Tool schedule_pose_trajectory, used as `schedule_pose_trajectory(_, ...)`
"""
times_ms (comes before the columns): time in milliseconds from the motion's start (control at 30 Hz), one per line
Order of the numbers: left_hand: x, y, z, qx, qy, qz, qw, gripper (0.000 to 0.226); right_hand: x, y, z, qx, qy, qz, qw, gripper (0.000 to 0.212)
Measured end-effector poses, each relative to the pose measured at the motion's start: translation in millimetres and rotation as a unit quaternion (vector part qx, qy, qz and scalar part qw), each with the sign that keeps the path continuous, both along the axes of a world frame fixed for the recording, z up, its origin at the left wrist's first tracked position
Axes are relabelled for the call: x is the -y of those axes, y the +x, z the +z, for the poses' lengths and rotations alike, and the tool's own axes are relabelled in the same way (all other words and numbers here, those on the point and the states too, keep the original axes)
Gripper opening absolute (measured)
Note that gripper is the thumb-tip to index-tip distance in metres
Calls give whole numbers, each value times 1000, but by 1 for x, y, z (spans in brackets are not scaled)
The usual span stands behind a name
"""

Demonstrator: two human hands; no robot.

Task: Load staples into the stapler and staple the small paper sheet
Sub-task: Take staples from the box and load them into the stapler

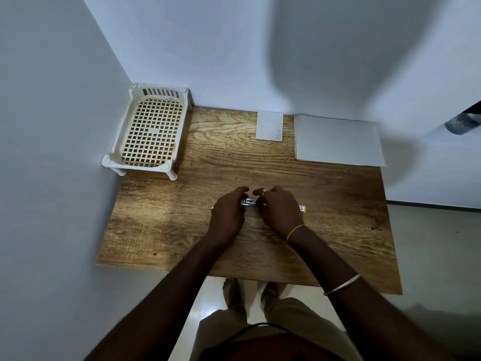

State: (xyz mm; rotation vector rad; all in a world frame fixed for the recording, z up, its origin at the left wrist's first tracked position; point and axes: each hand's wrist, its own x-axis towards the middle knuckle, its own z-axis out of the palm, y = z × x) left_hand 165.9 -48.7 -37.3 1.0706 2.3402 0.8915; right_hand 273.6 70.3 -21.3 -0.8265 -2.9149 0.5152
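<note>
Both hands meet over the stapler (249,202) mid-table (166,225): the left hand (229,213) curls around its near end to steady it, while the right hand (279,209) pinches at the metal channel, likely seating staples. The small sheet (269,125) waits at the far edge, beside a larger sheet (338,139), clear of the loading.

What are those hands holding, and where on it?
Both hands are on the stapler, left hand at one end, right hand at the other.
</note>
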Motion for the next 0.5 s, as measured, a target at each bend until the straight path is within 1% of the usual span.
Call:
schedule_pose_trajectory(133,0,0,0,-6,0,0,1000,51,-6,5,-2,1,-44,-26,999,40)
schedule_pose_trajectory(233,0,-1,1,-10,-1,-4,1000,51,-12,15,-4,-9,-43,-41,998,44)
schedule_pose_trajectory(333,-1,0,1,-12,-5,-4,1000,51,-18,18,-6,23,-57,-43,997,48)
schedule_pose_trajectory(400,-1,0,1,-9,-7,-3,1000,51,-20,15,-6,35,-64,-39,997,43)
schedule_pose_trajectory(500,-2,0,2,-16,-8,-4,1000,49,-19,10,-7,33,-59,-16,998,29)
